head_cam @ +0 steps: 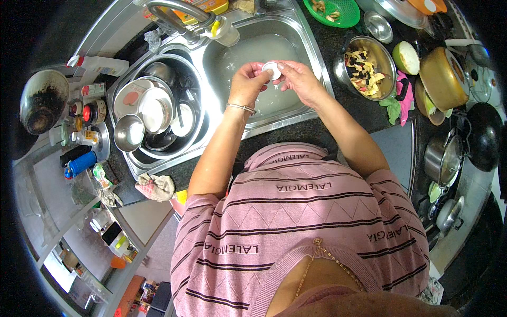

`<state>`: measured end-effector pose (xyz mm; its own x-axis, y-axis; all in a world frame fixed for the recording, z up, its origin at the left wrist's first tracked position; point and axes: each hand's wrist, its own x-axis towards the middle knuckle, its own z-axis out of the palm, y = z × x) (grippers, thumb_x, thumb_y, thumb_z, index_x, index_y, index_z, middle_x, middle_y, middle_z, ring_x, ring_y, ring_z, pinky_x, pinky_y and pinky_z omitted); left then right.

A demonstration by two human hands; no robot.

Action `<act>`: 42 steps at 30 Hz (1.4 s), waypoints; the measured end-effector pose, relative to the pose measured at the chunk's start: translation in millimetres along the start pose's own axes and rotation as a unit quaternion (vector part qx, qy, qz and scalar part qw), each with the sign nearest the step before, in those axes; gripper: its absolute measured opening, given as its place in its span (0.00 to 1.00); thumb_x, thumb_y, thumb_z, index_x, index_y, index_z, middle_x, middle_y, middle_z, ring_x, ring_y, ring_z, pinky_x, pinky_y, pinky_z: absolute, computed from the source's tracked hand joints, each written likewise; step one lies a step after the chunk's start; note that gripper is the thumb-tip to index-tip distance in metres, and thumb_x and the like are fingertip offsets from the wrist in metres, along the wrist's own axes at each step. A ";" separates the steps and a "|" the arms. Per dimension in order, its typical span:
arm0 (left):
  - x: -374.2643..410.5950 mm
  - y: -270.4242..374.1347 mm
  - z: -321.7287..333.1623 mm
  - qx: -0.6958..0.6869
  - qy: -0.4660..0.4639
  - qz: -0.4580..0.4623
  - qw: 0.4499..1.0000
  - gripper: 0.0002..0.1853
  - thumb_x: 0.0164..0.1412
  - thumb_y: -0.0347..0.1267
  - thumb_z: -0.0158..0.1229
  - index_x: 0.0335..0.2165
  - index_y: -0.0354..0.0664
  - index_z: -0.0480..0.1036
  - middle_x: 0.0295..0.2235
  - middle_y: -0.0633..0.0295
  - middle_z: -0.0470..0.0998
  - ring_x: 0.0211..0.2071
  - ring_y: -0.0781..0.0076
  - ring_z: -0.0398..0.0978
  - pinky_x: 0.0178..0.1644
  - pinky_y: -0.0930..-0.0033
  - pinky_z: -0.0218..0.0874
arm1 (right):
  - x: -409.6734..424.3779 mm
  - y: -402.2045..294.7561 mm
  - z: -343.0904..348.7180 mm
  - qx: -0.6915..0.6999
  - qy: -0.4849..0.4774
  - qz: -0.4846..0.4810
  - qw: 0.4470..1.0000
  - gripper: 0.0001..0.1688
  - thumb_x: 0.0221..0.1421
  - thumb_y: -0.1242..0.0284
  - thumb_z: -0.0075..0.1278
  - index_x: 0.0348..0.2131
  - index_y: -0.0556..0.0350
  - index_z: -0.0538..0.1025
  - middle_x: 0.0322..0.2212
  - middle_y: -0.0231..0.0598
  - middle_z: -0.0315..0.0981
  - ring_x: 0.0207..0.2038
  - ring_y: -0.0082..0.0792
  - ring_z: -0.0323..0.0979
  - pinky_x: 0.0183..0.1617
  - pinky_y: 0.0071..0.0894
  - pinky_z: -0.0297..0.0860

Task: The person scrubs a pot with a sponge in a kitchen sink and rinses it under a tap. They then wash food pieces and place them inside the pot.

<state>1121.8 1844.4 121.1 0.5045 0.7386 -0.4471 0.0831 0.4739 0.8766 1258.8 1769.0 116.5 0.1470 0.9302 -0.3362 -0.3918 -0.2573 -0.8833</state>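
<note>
Between my two hands is a small white round piece, maybe a lid or a little dish (pixel 270 68). My left hand (pixel 246 84) pinches it from the left, thumb across its face. On the other side my right hand (pixel 302 79) grips its edge, with the thumb on top. Both hands are over the right basin of a stainless steel sink (pixel 285 109), which holds cloudy water (pixel 261 51). Drops hang below the fingers. A chrome faucet (pixel 198 14) with a clear filter attachment (pixel 229 33) reaches over the basin from the back left.
Left of the basin, a large metal bowl (pixel 200 130) holds stacked bowls and plates. A steel pot (pixel 390 67) with food scraps stands on the right counter, below a green colander (pixel 344 16). A golden pot (pixel 439 85) lies tilted farther right. Cloth (pixel 158 186) hangs over the front edge.
</note>
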 end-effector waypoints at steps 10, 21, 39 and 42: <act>4.2 -0.5 -5.0 -0.064 -0.047 -0.058 0.995 0.10 0.50 0.27 0.58 0.32 0.38 0.68 0.23 0.66 0.72 0.21 0.82 0.68 0.26 0.83 0.61 | 4.2 1.0 5.0 0.010 -0.008 0.008 1.000 0.20 0.58 0.66 0.40 0.43 0.64 0.70 0.30 0.33 0.70 0.27 0.19 0.65 0.25 0.15 0.65; 0.3 7.0 -16.6 -0.144 -0.114 -0.092 0.979 0.12 0.53 0.28 0.55 0.37 0.34 0.68 0.28 0.64 0.73 0.25 0.80 0.70 0.29 0.83 0.64 | 5.8 -6.3 -4.0 -0.158 -0.132 -0.172 0.963 0.30 0.49 0.75 0.50 0.52 0.52 0.63 0.38 0.33 0.68 0.34 0.23 0.68 0.38 0.21 0.66; 41.6 82.6 -49.8 0.181 0.063 0.313 0.930 0.18 0.47 0.35 0.62 0.34 0.34 0.70 0.26 0.65 0.74 0.25 0.84 0.66 0.29 0.79 0.58 | 89.8 -18.8 52.1 -0.049 0.002 -0.276 0.960 0.28 0.40 0.76 0.60 0.41 0.59 0.64 0.35 0.36 0.69 0.37 0.26 0.69 0.43 0.25 0.66; 37.4 89.1 -44.4 0.172 0.059 0.296 0.938 0.17 0.47 0.35 0.62 0.33 0.34 0.70 0.26 0.65 0.74 0.26 0.83 0.67 0.31 0.79 0.59 | 91.6 -21.3 47.9 0.062 -0.060 -0.218 0.972 0.23 0.46 0.71 0.56 0.42 0.55 0.66 0.35 0.35 0.70 0.36 0.24 0.69 0.40 0.22 0.66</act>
<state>1109.9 1935.6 174.6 0.4529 0.8808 0.1379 0.1005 -0.2042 0.9738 1237.1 1872.2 120.2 0.2194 0.9695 0.1093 -0.4231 0.1955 -0.8847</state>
